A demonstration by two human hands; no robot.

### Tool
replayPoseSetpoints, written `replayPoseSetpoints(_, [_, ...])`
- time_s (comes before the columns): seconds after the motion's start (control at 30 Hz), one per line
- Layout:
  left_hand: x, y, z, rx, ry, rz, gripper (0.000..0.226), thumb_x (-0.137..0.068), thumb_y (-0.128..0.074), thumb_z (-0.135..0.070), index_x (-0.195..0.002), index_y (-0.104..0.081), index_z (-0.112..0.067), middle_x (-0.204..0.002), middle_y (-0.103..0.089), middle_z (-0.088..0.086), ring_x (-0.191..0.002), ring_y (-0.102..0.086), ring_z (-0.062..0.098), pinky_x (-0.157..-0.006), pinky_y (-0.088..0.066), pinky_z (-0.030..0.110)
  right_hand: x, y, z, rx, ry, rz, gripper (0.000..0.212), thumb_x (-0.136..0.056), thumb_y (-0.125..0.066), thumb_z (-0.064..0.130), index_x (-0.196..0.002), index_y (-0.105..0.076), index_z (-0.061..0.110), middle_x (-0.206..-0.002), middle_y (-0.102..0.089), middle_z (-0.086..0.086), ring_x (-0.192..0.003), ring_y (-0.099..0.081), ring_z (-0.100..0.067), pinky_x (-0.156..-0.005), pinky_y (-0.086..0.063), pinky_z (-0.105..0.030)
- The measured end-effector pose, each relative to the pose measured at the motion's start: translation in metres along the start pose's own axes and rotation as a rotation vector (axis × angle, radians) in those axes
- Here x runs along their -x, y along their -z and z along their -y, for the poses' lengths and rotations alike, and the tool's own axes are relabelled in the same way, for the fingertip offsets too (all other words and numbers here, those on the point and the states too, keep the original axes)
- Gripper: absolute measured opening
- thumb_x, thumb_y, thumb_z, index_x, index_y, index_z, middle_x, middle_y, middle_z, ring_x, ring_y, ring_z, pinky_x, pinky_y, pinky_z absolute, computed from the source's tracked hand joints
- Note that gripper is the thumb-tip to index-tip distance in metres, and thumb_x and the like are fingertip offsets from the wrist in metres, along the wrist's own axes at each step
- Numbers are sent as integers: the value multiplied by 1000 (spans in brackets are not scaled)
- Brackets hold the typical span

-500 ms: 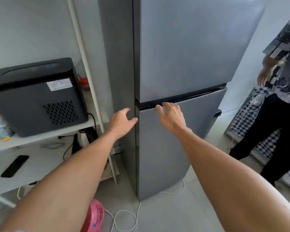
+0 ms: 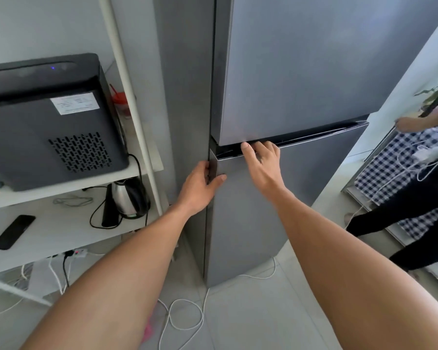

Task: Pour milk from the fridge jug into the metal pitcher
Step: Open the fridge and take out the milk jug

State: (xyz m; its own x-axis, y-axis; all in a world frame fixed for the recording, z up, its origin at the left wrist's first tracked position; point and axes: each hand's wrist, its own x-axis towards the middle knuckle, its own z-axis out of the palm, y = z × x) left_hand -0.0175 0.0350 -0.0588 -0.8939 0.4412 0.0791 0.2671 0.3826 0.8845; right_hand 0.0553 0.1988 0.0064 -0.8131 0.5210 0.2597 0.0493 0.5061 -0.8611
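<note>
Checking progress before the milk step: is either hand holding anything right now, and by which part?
The left hand grips the lower fridge door by its left edge; the right hand hooks its fingers into the groove along the door's top edge.

A white shelf unit (image 2: 61, 195) holds a black appliance (image 2: 48, 122) above a steel kettle (image 2: 127, 198) and a dark phone (image 2: 13, 232).

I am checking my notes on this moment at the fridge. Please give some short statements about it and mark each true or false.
1. The left hand grips the side edge of the lower fridge door. True.
2. The right hand holds a milk jug. False: its fingers reach into the handle groove atop that door.
3. A kettle stands on the shelf. True.
4. The upper fridge door is wide open. False: it is closed.
</note>
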Motion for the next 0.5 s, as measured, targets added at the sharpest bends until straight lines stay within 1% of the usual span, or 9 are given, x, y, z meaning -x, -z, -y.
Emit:
replayPoseSetpoints(0.07, [0,-1,3,-22,-16,2,58,-90,-64,-64,-132,-51,-27,-123,-66,-9,-110,-67,15,-98,-55,45,2,3,2,-9,1,4,42,-104,-51,46,-69,-46,25,-89,-47,9,-122,-35,-14,-103,-31,-27])
replayPoseSetpoints(0.1, [0,-2,3,-33,-26,6,57,-92,-63,-64,-134,-50,-27,-125,-65,-8,-112,-66,15,-98,-55,45,3,4,4,-11,-11,14,44,-104,-50,46,-69,-46,22,-89,-46,8,-122,-35,-15,-102,-31,-27])
replayPoseSetpoints(0.2, [2,-4,4,-50,-47,-8,54,-97,-61,-58,-136,-49,-23,-129,-62,-3,-114,-64,18,-99,-54,42,2,9,9,9,-53,54,54,-107,-44,48,-76,-51,4,-89,-49,5,-120,-35,-13,-100,-30,-28])
replayPoseSetpoints(0.23, [2,-5,5,-61,-47,-10,53,-98,-61,-57,-136,-48,-22,-129,-61,-2,-113,-63,18,-98,-53,41,2,10,12,23,-71,66,57,-107,-41,49,-78,-52,2,-89,-50,4,-119,-34,-12,-100,-30,-28])
replayPoseSetpoints(0.33, [1,-4,5,-89,-56,7,50,-99,-61,-54,-133,-48,-19,-126,-59,0,-112,-62,21,-95,-52,37,0,14,17,70,-97,89,55,-107,-38,52,-72,-47,11,-90,-50,4,-120,-34,-13,-100,-29,-31])
replayPoseSetpoints(0.4, [2,-2,3,-90,-58,40,51,-100,-60,-52,-135,-47,-18,-128,-57,0,-114,-61,21,-96,-50,35,-1,17,20,92,-106,111,53,-107,-37,54,-72,-46,14,-93,-50,5,-121,-33,-15,-99,-28,-31])
replayPoseSetpoints(0.5, [11,-2,-1,-104,-53,87,53,-98,-60,-59,-136,-44,-24,-128,-58,-6,-113,-62,16,-96,-51,35,0,19,21,105,-125,95,55,-105,-40,56,-70,-41,15,-90,-48,3,-119,-34,-20,-98,-30,-34])
